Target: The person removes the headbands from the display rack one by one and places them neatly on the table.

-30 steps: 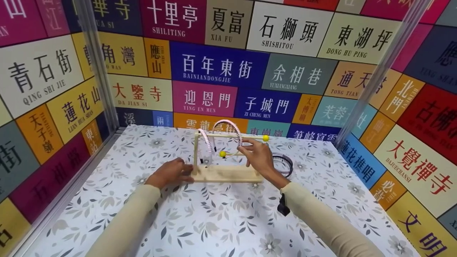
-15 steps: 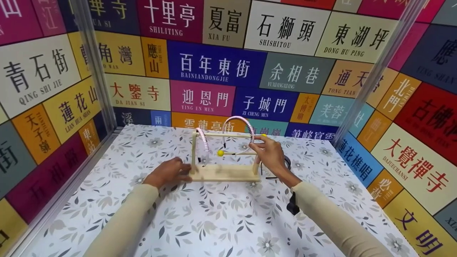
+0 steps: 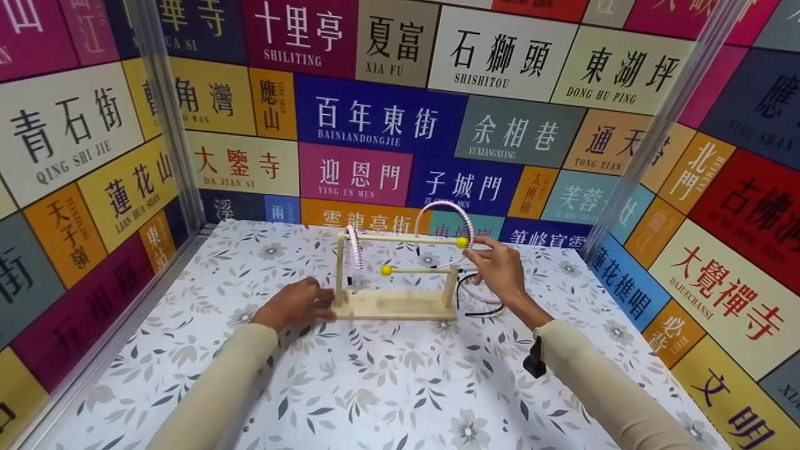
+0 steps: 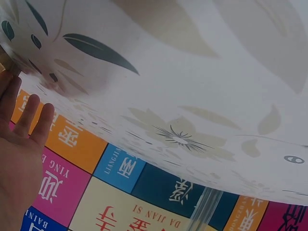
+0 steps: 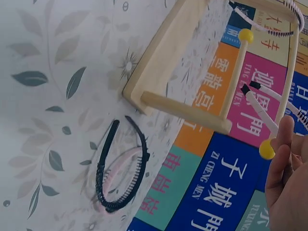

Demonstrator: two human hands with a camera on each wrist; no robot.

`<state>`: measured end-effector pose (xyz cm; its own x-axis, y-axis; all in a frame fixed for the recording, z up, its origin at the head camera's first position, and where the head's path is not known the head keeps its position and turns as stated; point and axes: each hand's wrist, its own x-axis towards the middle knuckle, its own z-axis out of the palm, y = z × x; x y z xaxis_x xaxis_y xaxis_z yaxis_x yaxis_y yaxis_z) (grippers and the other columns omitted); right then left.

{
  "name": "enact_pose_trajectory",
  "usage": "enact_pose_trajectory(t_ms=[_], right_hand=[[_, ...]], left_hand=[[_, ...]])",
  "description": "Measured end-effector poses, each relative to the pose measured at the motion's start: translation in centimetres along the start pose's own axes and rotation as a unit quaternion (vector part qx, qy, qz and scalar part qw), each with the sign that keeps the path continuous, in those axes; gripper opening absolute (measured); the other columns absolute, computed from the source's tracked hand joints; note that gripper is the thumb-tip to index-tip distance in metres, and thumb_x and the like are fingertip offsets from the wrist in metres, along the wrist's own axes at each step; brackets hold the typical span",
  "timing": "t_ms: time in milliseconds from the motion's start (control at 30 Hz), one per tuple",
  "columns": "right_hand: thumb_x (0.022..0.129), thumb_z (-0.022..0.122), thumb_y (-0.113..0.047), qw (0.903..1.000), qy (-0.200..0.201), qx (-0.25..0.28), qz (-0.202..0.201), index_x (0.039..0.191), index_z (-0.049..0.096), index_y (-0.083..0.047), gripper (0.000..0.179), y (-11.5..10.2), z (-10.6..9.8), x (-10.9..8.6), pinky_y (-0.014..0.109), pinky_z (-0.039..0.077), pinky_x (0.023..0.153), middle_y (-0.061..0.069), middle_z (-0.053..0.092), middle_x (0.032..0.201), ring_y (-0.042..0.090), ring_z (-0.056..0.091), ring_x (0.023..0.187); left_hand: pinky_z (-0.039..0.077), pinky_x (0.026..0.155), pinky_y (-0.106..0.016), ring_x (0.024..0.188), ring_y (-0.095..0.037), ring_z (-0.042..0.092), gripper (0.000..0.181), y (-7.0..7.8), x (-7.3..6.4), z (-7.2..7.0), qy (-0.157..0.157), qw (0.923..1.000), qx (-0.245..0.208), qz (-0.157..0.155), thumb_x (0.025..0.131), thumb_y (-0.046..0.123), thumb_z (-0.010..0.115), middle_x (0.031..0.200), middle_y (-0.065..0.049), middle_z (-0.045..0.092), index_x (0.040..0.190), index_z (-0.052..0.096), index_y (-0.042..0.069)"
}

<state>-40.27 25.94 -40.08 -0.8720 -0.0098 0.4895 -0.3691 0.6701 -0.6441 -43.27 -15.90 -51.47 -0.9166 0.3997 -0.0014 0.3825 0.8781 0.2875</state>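
A wooden stand (image 3: 394,304) with two yellow-tipped rods stands on the table. My right hand (image 3: 497,269) pinches a pink headband with dark teeth (image 3: 445,204) by one side, at the upper rod's yellow ball (image 3: 461,242). In the right wrist view, the black tips of this headband (image 5: 260,107) appear beside the rod. Another pink headband (image 3: 354,247) hangs at the upper rod's left end. My left hand (image 3: 294,304) touches the left end of the stand's base, its fingers fairly straight in the left wrist view; its thumb's contact is unclear.
A black headband (image 5: 101,166) and a pink one (image 5: 118,168) lie together on the table, just right of the stand. The lower rod ends in a yellow ball (image 3: 386,270). Printed wall panels (image 3: 381,115) enclose the flower-patterned table (image 3: 375,387).
My right hand has moved right, carrying the pink headband along the upper rod to its yellow-ball end. The left hand has stayed at the stand's base.
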Motion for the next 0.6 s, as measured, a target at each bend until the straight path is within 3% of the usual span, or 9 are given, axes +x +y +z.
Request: enact_pose_trajectory(t_ms=[167, 400, 600], right_hand=[[0.099, 0.074, -0.027, 0.9995, 0.010, -0.022, 0.019, 0.133, 0.068, -0.009, 0.039, 1.2, -1.3, 0.1, 0.026, 0.041, 0.037, 0.015, 0.077, 0.110, 0.016, 0.062, 0.042], [0.101, 0.071, -0.027, 0.9984, 0.013, -0.029, 0.047, 0.136, 0.065, -0.005, 0.042, 2.7, -2.5, 0.1, 0.023, 0.041, 0.038, 0.017, 0.076, 0.114, 0.015, 0.063, 0.044], [0.100, 0.071, -0.031, 0.9965, 0.023, -0.026, 0.076, 0.138, 0.064, -0.005, 0.047, 3.8, -3.7, 0.1, 0.023, 0.032, 0.036, 0.019, 0.075, 0.114, 0.013, 0.064, 0.045]], left_hand=[[0.054, 0.093, -0.039, 0.102, -0.017, 0.059, 0.060, 0.1, 0.0, -0.1, 0.002, 1.0000, -0.006, 0.001, 0.086, 0.047, 0.083, 0.122, -0.002, 0.063, 0.140, 0.066, 0.029], [0.053, 0.090, -0.041, 0.098, -0.018, 0.057, 0.053, 0.1, -0.3, -0.5, 0.009, 0.9992, -0.004, 0.038, 0.088, 0.041, 0.082, 0.115, -0.004, 0.066, 0.136, 0.071, 0.022], [0.054, 0.091, -0.041, 0.099, -0.018, 0.057, 0.056, 0.0, -0.2, -0.4, -0.002, 0.9996, -0.006, 0.028, 0.087, 0.042, 0.083, 0.117, -0.002, 0.066, 0.138, 0.069, 0.024]])
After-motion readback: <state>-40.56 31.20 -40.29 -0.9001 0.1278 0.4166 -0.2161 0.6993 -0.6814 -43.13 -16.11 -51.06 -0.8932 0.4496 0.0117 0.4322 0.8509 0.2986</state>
